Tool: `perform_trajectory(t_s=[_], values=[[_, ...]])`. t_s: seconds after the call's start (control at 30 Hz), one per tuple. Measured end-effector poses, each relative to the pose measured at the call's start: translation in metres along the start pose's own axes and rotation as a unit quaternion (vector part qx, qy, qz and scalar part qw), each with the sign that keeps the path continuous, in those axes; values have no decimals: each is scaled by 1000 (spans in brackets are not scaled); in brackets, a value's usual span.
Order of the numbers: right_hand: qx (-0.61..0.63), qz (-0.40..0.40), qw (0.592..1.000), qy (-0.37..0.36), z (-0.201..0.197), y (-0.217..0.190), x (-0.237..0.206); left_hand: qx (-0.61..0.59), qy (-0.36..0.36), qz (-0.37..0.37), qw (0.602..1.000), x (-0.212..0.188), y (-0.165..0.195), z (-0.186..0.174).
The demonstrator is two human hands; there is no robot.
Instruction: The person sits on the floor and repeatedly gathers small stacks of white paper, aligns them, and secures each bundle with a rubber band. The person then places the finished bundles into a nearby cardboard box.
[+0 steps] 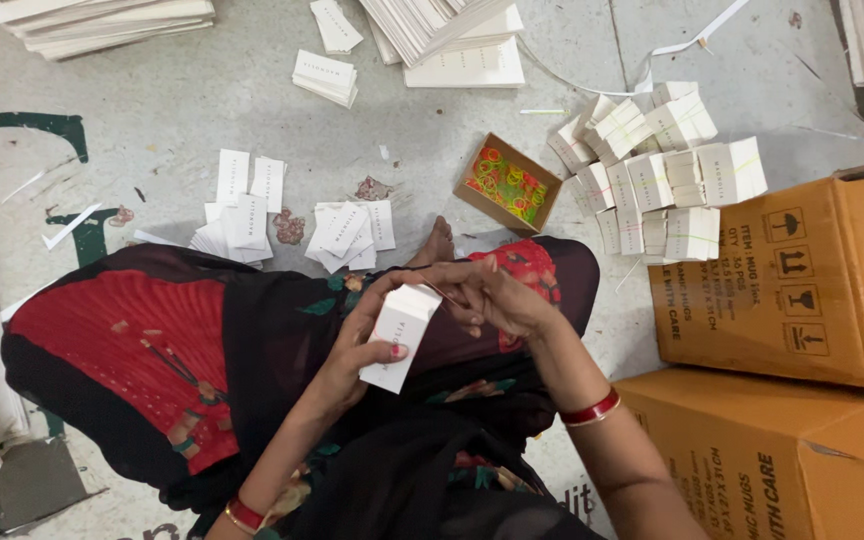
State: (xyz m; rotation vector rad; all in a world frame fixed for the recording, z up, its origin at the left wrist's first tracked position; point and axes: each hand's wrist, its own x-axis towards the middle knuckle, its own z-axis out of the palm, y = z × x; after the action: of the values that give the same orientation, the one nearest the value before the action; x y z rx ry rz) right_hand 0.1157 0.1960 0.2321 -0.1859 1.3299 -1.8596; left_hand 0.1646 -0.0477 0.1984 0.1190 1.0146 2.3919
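- While you sit on the floor [182, 110], your left hand [357, 350] is wrapped around a stack of white cards [400, 337], held over your lap.
- Your right hand [497, 295] sits at the stack's top corner, fingertips pinched on a thin rubber band [439, 291] — it's barely visible.
- Just past your knee — a small open box of coloured rubber bands [508, 184].
- Banded card bundles [662, 170] are heaped to the right, beside two brown cartons [812, 290].
- Loose white cards [292, 225] lie spread on the floor ahead of you.
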Motion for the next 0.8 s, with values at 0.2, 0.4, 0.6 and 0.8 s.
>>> perform_trajectory(t_s=[0.2,0.4,0.6,0.8], values=[[-28,-36,997,56,9,11,-9,257,32,77,963,4,-10,-1],[-229,-89,964,105,26,-9,-23,426,82,94,896,11,-19,0],[-579,-109,784,196,77,-29,-22,437,118,104,886,16,-30,0],[-547,-101,783,276,121,-8,-13,473,173,67,861,26,-41,-4]])
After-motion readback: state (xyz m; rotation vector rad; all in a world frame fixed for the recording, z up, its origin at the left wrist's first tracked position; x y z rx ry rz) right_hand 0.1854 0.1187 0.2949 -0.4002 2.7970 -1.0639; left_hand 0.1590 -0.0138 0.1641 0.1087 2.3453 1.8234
